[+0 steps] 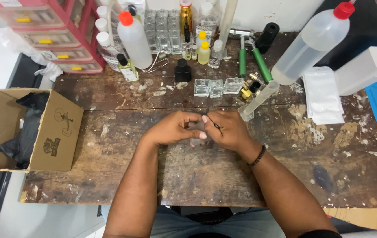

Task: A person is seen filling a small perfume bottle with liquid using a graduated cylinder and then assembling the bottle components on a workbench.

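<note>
Both hands meet at table [109,176] centre: left hand [173,128] and right hand [226,130] pinched narrow around a small clear bottle [197,132], mostly hidden. Empty glass bottles [217,87] at 12 o'clock. Looks like fiddly assembly; next needs steady fingertip grip.

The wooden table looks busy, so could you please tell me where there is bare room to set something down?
Bare wood lies between the cardboard box and the left hand, and on the table right of the right hand. The back edge is crowded around the square glass bottles.

red-capped white squeeze bottle [134,39], green-handled crimping tool [242,59], brown cardboard box [58,132]
</note>
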